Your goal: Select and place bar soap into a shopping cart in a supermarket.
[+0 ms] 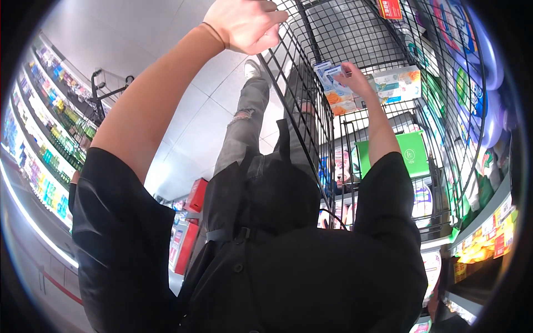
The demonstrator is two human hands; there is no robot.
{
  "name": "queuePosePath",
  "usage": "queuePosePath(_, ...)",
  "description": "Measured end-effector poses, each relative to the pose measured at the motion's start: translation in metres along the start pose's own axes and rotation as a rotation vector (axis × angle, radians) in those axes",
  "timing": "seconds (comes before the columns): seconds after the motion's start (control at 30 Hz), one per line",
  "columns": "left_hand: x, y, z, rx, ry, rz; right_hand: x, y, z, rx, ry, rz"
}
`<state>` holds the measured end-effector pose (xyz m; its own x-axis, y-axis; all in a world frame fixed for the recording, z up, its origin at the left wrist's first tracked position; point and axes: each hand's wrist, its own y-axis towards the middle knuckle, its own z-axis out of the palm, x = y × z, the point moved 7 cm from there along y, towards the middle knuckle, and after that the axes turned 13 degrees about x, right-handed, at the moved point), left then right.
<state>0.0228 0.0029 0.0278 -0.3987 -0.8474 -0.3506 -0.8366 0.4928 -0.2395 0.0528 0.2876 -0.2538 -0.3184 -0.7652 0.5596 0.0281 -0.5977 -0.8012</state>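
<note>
A black wire shopping cart (311,104) stands beside my legs. My left hand (246,26) is curled in a fist at its upper rim, and the fingers seem to wrap the wire. Inside the basket, my right hand (354,80) pinches a small blue-and-white box (334,74). A similar box (321,66) is right beside it. Below these boxes lies a pack with orange flower prints (339,103). Another flower-printed pack (397,85) rests against the mesh, just past my right wrist. My right fingertips are partly hidden.
A green flap (412,155) is fixed in the cart near my right forearm. Shelves with large purple bottles (491,112) run close along the right. Bottle-filled shelves (46,154) and another cart (98,93) stand left across the tiled floor (195,112). A red box (195,195) is nearby.
</note>
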Motion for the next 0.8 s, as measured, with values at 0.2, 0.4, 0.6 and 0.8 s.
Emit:
queuePosePath(0.2, 0.001, -0.002, 0.000, -0.021, -0.006, -0.012, 0.012, 0.015, 0.028, -0.137, -0.245, 0.052)
queuePosePath(0.4, 0.001, -0.002, 0.000, -0.013, 0.030, 0.000, 0.003, 0.016, 0.043, -0.197, -0.171, 0.064)
queuePosePath(0.6, 0.001, -0.002, 0.000, -0.018, 0.017, 0.002, 0.004, 0.019, 0.035, -0.196, -0.185, 0.168)
queuePosePath(0.8, 0.006, 0.002, 0.004, 0.029, 0.052, 0.001, 0.005, 0.012, 0.036, -0.287, -0.152, 0.053)
